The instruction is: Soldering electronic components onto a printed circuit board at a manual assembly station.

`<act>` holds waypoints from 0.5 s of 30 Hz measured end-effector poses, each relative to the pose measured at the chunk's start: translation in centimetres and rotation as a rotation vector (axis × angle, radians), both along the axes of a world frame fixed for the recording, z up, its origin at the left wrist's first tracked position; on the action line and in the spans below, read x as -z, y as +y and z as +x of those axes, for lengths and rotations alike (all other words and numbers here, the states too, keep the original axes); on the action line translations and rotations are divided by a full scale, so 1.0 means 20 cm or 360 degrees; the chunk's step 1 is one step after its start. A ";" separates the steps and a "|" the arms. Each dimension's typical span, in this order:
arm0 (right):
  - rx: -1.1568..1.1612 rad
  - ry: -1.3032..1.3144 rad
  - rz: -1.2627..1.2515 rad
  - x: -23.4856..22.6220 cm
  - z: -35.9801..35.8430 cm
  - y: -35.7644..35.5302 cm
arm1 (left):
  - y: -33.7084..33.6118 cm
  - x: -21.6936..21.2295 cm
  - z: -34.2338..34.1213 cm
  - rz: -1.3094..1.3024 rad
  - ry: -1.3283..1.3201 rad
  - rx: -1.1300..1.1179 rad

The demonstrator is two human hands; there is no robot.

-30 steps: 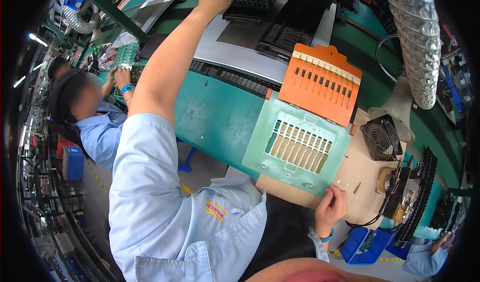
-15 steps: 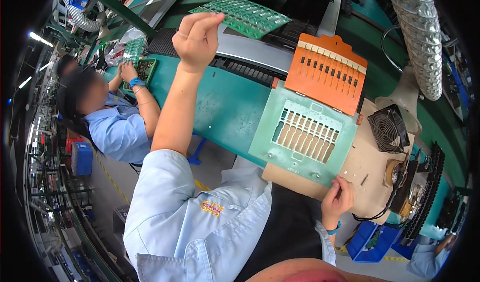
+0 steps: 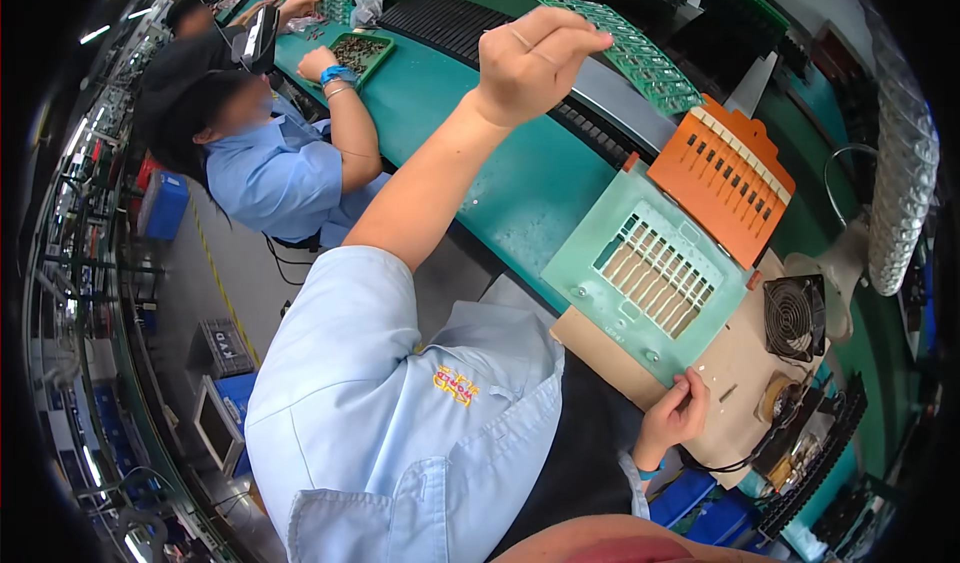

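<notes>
1. A person in a light blue work shirt (image 3: 340, 353) raises a thin, green, rectangular circuit-board panel (image 3: 650, 61) in the left hand (image 3: 535, 61), fingers pinching its near long edge.
2. The panel hangs tilted in the air, up and left of an orange slotted flap (image 3: 722, 178) hinged to a pale green, open-slotted plate (image 3: 590, 253).
3. It looks light, stiff and smooth, its small fittings probably fragile; the bare edges seem the safest place to take hold, ideally at opposite ends.
4. The right hand (image 3: 672, 415), fingers curled, sits at the plate's lower corner; whether they grip it cannot be told.
5. Beneath lie a teal counter (image 3: 500, 198) and a brown cardboard sheet (image 3: 603, 356), a black round-grilled fan (image 3: 795, 320) to the right.
6. At left, a co-worker in blue (image 3: 275, 178) sits by a green parts tray (image 3: 376, 65); a silver flexible duct (image 3: 905, 173) hangs at right.
</notes>
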State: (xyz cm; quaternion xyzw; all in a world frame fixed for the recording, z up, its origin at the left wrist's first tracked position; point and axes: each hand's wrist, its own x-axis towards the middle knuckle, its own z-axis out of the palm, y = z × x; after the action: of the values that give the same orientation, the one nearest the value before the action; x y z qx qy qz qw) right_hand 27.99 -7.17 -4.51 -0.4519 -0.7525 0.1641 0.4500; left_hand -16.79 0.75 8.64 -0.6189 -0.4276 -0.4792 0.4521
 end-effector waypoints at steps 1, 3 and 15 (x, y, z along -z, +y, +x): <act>0.0012 -0.0002 0.0003 0.00 0.00 -0.01 | 0.03 0.00 -0.01 -0.0044 0.0009 -0.0011; 0.0071 -0.0011 0.0012 0.00 0.01 -0.02 | 0.14 0.00 -0.02 -0.0083 0.0012 0.0025; -0.0011 0.0052 -0.0019 0.00 0.02 -0.01 | 0.80 0.11 -0.32 -0.0908 -0.0331 -0.0598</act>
State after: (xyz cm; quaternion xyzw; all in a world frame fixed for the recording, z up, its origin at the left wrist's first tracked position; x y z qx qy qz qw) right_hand 28.34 -7.32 -4.48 -0.4491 -0.7457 0.1775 0.4590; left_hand -23.18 16.84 6.51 -0.5788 -0.6943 -0.3093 0.2953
